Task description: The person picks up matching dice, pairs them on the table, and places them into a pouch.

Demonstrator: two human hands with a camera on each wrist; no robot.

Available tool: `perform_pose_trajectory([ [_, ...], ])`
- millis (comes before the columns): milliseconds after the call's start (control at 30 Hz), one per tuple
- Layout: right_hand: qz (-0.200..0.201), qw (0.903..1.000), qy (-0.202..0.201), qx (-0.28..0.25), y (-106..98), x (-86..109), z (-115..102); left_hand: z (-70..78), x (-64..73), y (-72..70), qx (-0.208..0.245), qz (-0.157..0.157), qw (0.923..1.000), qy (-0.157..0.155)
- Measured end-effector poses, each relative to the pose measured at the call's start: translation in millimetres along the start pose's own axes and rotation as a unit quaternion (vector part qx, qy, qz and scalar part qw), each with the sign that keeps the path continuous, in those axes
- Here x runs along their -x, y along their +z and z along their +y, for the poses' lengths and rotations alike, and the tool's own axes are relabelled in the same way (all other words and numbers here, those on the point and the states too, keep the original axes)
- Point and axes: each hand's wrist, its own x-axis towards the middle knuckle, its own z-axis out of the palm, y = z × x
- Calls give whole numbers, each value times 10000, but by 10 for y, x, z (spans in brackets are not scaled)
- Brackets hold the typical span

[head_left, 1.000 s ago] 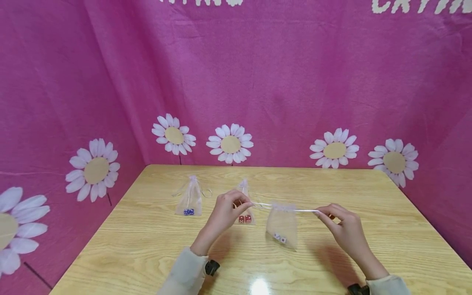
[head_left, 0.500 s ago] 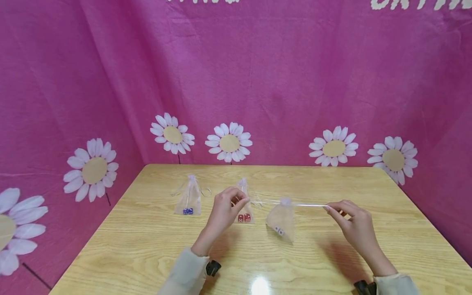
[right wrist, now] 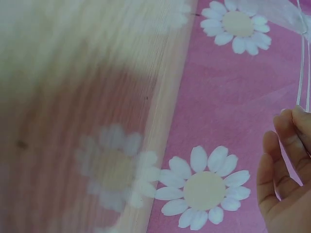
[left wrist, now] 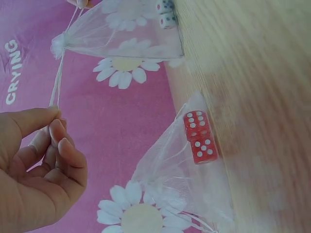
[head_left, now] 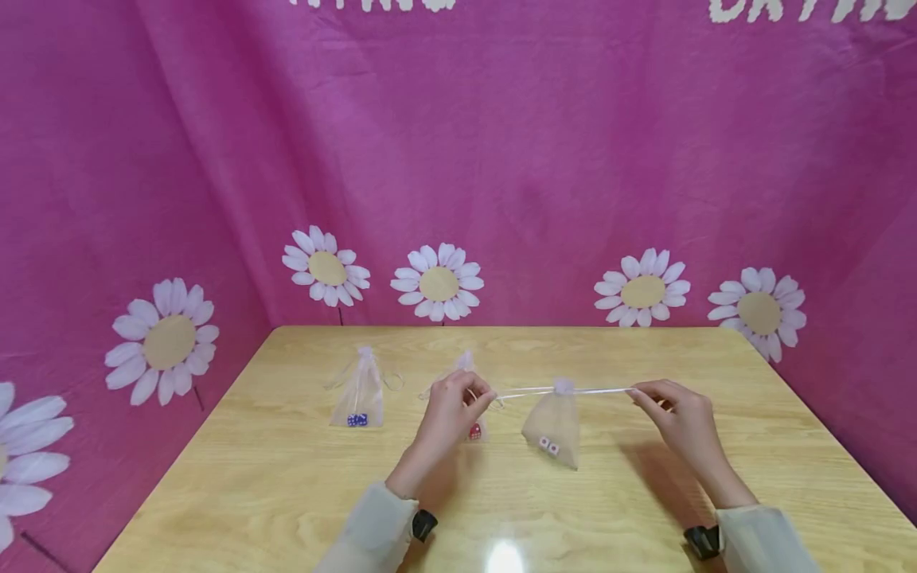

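Between the two hands hangs a sheer organza drawstring bag (head_left: 555,418) with two white dice (left wrist: 166,13) at its bottom; its neck is gathered tight. My left hand (head_left: 454,406) pinches the white drawstring (left wrist: 57,80) on the left side between thumb and forefinger. On the other side, my right hand (head_left: 680,414) pinches the opposite drawstring ends, and the strings run taut and nearly level. Behind the left hand sits a second organza bag (left wrist: 165,160) with two red dice (left wrist: 198,137), partly hidden by that hand in the head view.
A third organza bag (head_left: 367,382) holding blue dice (head_left: 357,419) sits at the left back of the wooden table (head_left: 272,485), its neck gathered. A pink cloth (head_left: 537,159) printed with daisies hangs behind and at the sides of the table.
My right hand has moved outward to the right, pulling the string. The bag's mouth, wide a second ago, has drawn into a tight gather, and its neck has shifted slightly right.
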Motion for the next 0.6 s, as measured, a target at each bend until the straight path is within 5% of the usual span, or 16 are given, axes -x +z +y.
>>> perform_pose_trajectory([
  [600, -1363, 9871, 836, 92, 348, -426, 382, -128, -369, 199, -99, -460, 9981, -399],
])
